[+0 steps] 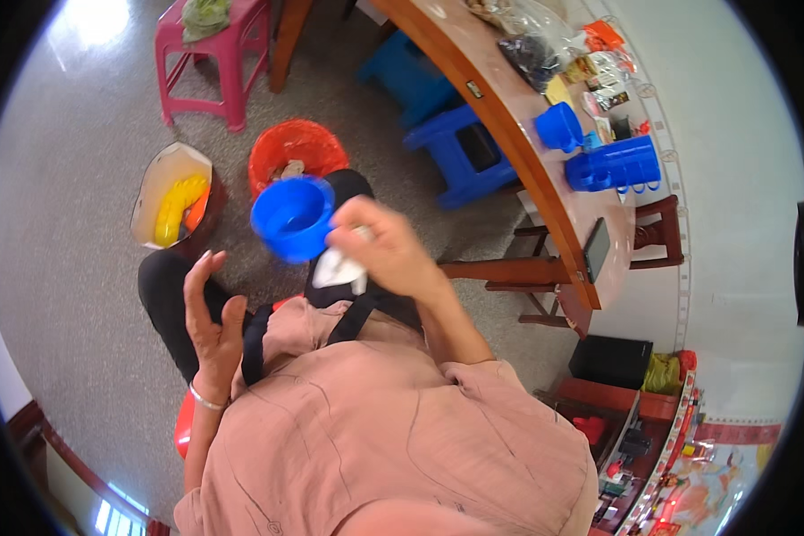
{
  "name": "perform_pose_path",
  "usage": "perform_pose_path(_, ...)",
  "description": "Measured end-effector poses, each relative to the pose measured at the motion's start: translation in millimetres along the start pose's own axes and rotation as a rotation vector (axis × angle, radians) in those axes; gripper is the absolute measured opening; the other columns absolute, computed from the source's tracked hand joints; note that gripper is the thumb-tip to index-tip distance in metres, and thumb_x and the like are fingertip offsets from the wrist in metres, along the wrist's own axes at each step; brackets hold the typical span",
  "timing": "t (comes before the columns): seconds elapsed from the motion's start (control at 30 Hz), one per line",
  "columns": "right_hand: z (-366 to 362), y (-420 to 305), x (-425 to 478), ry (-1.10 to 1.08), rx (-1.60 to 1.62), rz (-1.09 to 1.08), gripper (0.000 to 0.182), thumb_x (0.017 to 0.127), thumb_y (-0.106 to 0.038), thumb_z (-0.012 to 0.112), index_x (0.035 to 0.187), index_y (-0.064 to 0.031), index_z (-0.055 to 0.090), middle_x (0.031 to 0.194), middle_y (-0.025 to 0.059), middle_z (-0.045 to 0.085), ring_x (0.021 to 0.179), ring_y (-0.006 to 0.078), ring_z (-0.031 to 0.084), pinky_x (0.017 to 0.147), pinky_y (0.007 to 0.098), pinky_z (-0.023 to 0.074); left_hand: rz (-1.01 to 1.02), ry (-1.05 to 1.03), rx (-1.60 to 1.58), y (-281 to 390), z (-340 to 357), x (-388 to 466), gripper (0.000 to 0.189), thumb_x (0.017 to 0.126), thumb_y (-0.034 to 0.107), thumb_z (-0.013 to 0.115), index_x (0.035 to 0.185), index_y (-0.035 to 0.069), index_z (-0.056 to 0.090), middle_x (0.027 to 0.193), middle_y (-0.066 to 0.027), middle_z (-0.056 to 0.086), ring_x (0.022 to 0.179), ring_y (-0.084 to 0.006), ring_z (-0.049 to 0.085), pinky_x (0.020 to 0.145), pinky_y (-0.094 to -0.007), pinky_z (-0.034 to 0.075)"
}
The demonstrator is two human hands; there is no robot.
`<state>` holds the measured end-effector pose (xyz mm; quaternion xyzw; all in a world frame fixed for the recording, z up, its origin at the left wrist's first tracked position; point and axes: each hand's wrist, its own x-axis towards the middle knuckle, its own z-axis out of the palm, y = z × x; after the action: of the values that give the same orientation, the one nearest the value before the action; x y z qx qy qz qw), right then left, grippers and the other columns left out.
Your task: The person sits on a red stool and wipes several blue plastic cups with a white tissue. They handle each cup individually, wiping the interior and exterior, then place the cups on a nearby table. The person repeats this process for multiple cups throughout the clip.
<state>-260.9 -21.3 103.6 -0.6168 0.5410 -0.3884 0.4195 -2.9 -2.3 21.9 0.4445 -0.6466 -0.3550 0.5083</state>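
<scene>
A blue plastic mug (293, 218) hangs over my lap, its open mouth tilted towards me. My right hand (385, 244) grips the mug at its handle side. A crumpled white tissue or cloth (340, 269) pokes out below the same hand. My left hand (209, 315) is raised over my left thigh, fingers apart, holding nothing, with a bangle on the wrist. Just beyond the mug stands a bin with a red plastic bag liner (297, 144), some crumpled scraps inside. Left of it is an open box-like container (174, 157) with yellow and orange items in it.
To the right, a wood-edged table (543, 187) bears a single blue mug (559, 127), a row of nested blue mugs (615, 164), a phone (597, 249) and plastic bags (532, 53). Blue stools (462, 154) sit beneath it. A pink stool (211, 57) stands farther off.
</scene>
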Motion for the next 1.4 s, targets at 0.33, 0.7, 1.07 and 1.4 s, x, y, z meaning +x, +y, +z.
perform_pose_path(0.33, -212, -48, -37, 1.109, -0.092, -0.246, 0.021, 0.099, -0.031, 0.057, 0.098, -0.0099, 0.055, 0.077, 0.0002, 0.056, 0.057, 0.0081, 0.053, 0.047, 0.0207, 0.0434, -0.185, -0.108, -0.125, -5, 5, -8, 0.022, 0.089, -0.005, 0.061, 0.110, 0.001, 0.063, 0.098, -0.0080, 0.064, 0.083, -0.0148, 0.061, 0.077, -0.0256, 0.050)
perform_pose_path(0.7, -271, 0, -16, 1.013, -0.098, -0.028, 0.019, 0.099, -0.031, 0.058, 0.098, -0.0120, 0.058, 0.075, -0.0001, 0.063, 0.049, 0.0068, 0.054, 0.040, 0.0191, 0.0389, -0.174, -0.209, -0.073, -4, 4, -5, 0.011, 0.089, -0.005, 0.060, 0.099, -0.001, 0.064, 0.085, -0.0071, 0.062, 0.076, -0.0144, 0.060, 0.068, -0.0254, 0.048)
perform_pose_path(1.07, -251, -3, -34, 1.055, -0.378, 0.039, 0.029, 0.099, -0.030, 0.058, 0.093, -0.0031, 0.069, 0.070, -0.0015, 0.060, 0.053, 0.0040, 0.048, 0.042, 0.0216, 0.0371, -0.148, -0.248, -0.034, -3, 5, -6, 0.011, 0.088, -0.006, 0.059, 0.096, -0.001, 0.064, 0.082, -0.0082, 0.061, 0.071, -0.0165, 0.059, 0.066, -0.0268, 0.048)
perform_pose_path(1.4, -279, -37, -94, 1.457, -0.418, -0.326, 0.027, 0.099, -0.026, 0.057, 0.103, 0.0006, 0.059, 0.080, 0.0028, 0.060, 0.055, 0.0042, 0.047, 0.043, 0.0192, 0.0366, -0.140, -0.253, -0.020, -5, 9, -8, 0.010, 0.089, -0.005, 0.058, 0.096, -0.002, 0.064, 0.081, -0.0085, 0.062, 0.071, -0.0164, 0.061, 0.065, -0.0270, 0.048)
